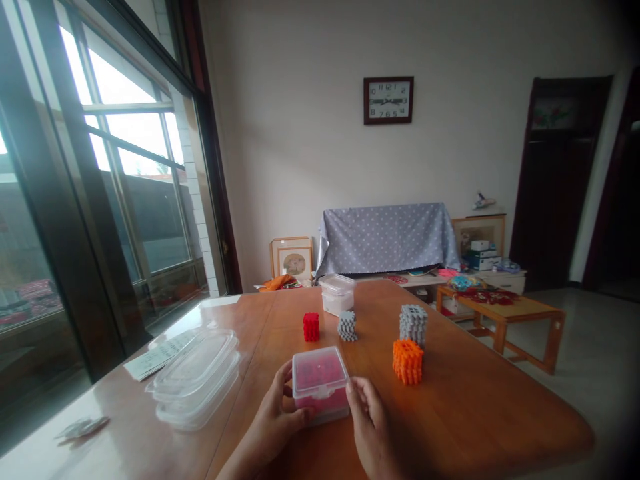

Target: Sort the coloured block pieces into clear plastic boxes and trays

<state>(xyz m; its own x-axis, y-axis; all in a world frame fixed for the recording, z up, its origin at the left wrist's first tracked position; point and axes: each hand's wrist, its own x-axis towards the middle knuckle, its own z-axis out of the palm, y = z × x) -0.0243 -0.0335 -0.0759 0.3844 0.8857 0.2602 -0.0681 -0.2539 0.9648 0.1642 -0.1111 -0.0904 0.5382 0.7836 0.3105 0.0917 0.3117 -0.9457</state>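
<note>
A small clear plastic box (321,383) with its lid on stands on the wooden table, and red pieces show through it. My left hand (283,407) grips its left side, with the thumb along the front. On the right side, my right hand (369,413) has its curled fingers and thumb against the box's edge. Behind the box are a red block stack (311,327) and a small grey block stack (347,326). To the right stand an orange block stack (407,362) and a taller grey block stack (413,325).
Clear plastic containers (197,380) lie at the left over a printed sheet (160,355). A lidded clear tub (337,294) stands at the table's far end. A small crumpled packet (83,427) rests near the left edge. Beyond the table is a low wooden bench (525,324).
</note>
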